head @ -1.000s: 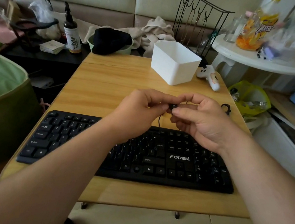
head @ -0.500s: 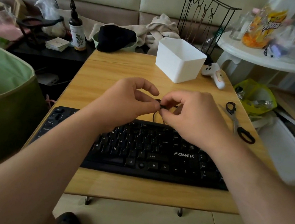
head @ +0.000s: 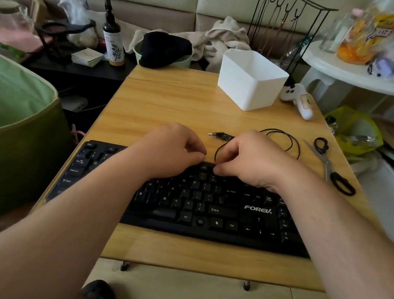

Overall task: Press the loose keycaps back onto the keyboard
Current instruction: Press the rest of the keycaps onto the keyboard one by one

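**Keyboard under both hands at the top key row**

Keyboard (head: 207,203), black and marked FOREV, lies across the near part of the wooden surface (head: 172,103), and I see my two forearms reaching over it. A white bin (head: 250,80) stands at the far end of the surface, well apart from the keyboard. A thin black cable (head: 284,137) loops behind my right hand, its plug (head: 220,135) lying loose on the wood. Scissors (head: 329,163) lie to the right, near the surface edge.

My left hand (head: 172,150) has its fingers curled in, tips meeting at the keyboard's top row. My right hand (head: 249,158) is likewise curled, fingers (head: 217,169) pressed down at the same row, just beside the left. Whether either pinches a keycap I cannot tell; the tips hide that spot.
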Demonstrator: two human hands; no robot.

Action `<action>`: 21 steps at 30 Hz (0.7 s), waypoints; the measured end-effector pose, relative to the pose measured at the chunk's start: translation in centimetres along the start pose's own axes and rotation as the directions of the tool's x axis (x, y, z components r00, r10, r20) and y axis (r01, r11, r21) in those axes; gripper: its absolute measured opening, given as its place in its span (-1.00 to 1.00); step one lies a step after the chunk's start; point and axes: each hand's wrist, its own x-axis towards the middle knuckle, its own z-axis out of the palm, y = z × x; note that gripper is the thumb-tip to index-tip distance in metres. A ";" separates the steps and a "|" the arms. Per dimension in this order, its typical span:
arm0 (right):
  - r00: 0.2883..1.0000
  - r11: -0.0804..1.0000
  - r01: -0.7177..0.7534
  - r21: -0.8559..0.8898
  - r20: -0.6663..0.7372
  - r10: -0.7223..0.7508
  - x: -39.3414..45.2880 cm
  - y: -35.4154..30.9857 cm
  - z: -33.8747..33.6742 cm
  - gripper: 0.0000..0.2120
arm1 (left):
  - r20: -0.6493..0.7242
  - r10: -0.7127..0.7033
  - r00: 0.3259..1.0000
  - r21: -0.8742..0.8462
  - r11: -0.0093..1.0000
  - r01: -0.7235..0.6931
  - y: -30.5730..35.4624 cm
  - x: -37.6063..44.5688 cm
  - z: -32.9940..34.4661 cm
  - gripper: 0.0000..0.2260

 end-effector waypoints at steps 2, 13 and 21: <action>1.000 1.000 -0.015 0.001 0.011 0.015 0.2 -0.3 0.1 -0.91 | 0.019 -0.010 1.000 -0.017 1.000 0.010 -0.1 0.1 0.2 -0.90; 0.996 0.983 0.015 -0.185 0.090 0.002 0.6 -1.7 -0.9 -0.91 | 0.060 -0.008 0.998 -0.048 0.999 0.010 0.4 0.3 0.6 -0.88; 0.997 0.957 0.067 -0.283 0.065 -0.050 0.4 -2.3 -0.6 -0.93 | 0.067 -0.028 0.997 -0.089 0.995 0.033 0.1 0.5 0.8 -0.91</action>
